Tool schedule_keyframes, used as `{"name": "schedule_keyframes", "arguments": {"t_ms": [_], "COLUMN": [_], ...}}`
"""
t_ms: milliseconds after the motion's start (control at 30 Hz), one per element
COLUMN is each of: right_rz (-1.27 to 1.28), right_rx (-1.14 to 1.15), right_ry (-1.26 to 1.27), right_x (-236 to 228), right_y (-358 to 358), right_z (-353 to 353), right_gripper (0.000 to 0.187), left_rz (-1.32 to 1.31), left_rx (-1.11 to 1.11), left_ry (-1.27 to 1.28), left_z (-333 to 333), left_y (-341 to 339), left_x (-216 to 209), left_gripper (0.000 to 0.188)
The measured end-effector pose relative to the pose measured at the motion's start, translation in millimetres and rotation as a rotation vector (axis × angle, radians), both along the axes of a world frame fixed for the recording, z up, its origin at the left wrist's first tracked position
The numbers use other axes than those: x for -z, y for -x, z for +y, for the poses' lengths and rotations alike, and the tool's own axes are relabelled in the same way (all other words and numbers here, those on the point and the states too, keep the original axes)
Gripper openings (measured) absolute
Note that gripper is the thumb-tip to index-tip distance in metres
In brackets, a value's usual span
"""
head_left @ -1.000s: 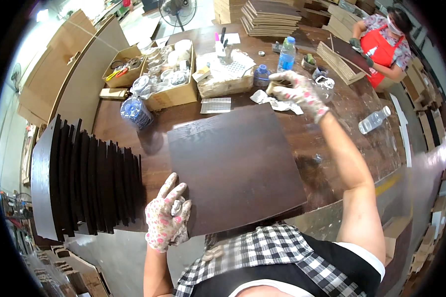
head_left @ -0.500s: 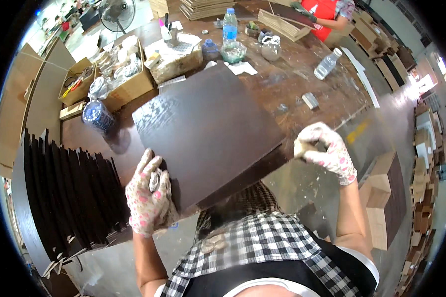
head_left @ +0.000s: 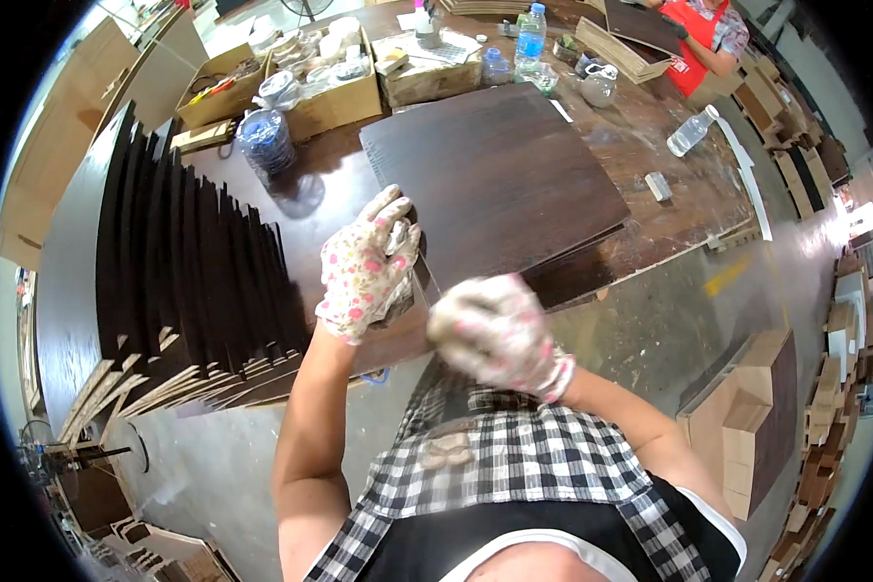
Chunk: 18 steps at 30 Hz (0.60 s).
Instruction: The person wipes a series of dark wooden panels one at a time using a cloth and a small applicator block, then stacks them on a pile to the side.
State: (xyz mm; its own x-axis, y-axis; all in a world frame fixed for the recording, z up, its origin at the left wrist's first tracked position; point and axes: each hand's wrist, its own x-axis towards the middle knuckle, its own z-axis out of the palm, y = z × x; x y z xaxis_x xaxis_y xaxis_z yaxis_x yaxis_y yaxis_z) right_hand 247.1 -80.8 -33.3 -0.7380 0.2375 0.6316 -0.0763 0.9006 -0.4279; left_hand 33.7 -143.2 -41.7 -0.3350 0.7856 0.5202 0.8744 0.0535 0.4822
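Note:
My left hand (head_left: 364,267), in a floral white glove, is up at the left edge of a dark brown wood panel (head_left: 500,184). A small greyish thing shows between its thumb and fingers, but its kind is unclear. Near the panel's front left corner is my right hand (head_left: 495,330), in a matching glove, curled and smeared by motion; whether it holds anything cannot be seen. The panel lies flat, and the edge of another dark piece shows below its front right side. To the left, several dark panels (head_left: 189,262) stand on edge in a row.
A wrapped blue jar (head_left: 265,141) stands behind the row, beside a cardboard box (head_left: 335,107) of containers. Bottles (head_left: 531,39), a glass jug (head_left: 598,85) and a small block (head_left: 658,186) are on the table (head_left: 650,223). A co-worker in a red apron (head_left: 694,48) handles a panel at the far right.
My right hand has swung left and nearer, from beyond the panel's right corner to its front left. The view has shifted, and my left hand is still by the panel's left edge.

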Motion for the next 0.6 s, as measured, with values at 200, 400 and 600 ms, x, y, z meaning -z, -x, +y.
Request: {"name": "schedule_keyframes", "arguments": {"t_ms": [200, 400, 600], "right_rz": [0.072, -0.073, 0.052], "right_rx": [0.066, 0.460, 0.884], "right_ry": [0.036, -0.096, -0.019], "right_x": [-9.0, -11.5, -4.9], "right_y": [10.9, -50.2, -135.1], "right_z": [-9.9, 53.5, 173.9], "right_gripper": [0.040, 0.028, 0.032], "left_rz": [-0.012, -0.130, -0.007], "left_rx": [-0.013, -0.026, -0.010], "left_ry": [-0.001, -0.079, -0.078], "left_z": [2.0, 4.2, 7.4], "left_y": [0.1, -1.1, -3.8], "left_x": [3.9, 15.8, 5.9], "left_gripper": [0.029, 0.027, 0.027]}}
